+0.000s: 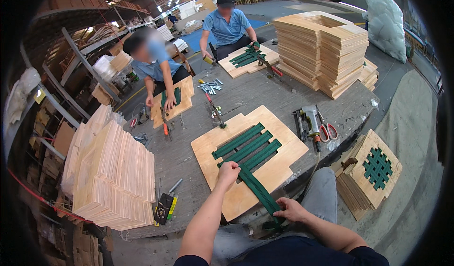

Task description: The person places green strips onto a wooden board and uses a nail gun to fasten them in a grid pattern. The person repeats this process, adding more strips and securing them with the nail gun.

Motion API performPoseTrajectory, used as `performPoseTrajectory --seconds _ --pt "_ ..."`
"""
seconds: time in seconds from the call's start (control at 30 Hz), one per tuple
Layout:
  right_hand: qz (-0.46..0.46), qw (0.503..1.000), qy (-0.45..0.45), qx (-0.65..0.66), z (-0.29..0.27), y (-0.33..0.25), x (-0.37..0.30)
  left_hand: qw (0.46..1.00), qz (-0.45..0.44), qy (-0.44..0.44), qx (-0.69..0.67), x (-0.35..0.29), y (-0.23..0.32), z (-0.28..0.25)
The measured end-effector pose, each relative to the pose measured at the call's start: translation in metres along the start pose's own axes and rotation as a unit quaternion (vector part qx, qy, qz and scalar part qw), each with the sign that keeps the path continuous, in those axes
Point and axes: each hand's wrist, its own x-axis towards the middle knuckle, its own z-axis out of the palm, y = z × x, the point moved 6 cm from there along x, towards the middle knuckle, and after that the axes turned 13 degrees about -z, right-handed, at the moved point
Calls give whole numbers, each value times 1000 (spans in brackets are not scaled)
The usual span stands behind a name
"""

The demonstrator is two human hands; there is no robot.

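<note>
In front of me on the worktable lies a light plywood board (206, 148) with stepped edges and a cut-out middle. Several dark green webbing bands (246, 143) run side by side across its opening. Another green webbing strap (259, 190) crosses the near part of the board and hangs over its edge toward my lap. At the opening's near left, my left hand (229, 173) pinches the end of this strap. My right hand (290, 210) grips the same strap lower down, beyond the board's near edge. Part of each hand's fingertips is hidden.
A staple gun (310, 120) and red-handled scissors (328, 132) lie right of the board, a red-handled tool (215, 111) beyond it. Plywood stacks stand at left (116, 176) and far right (317, 53). A woven board (359, 190) tops a low pile. Two co-workers sit opposite.
</note>
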Motion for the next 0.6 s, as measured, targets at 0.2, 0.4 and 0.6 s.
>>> performPoseTrajectory --seconds 0.2,0.4,0.6 --pt "-6 996 53 -73 -11 -18 15 1000 21 -7 22 -3 -21 1" --pt "75 920 8 385 37 -68 93 998 25 -43 -36 0 -21 -2" --pt "127 782 20 610 69 -69 159 978 -22 -156 -137 12 -22 10"
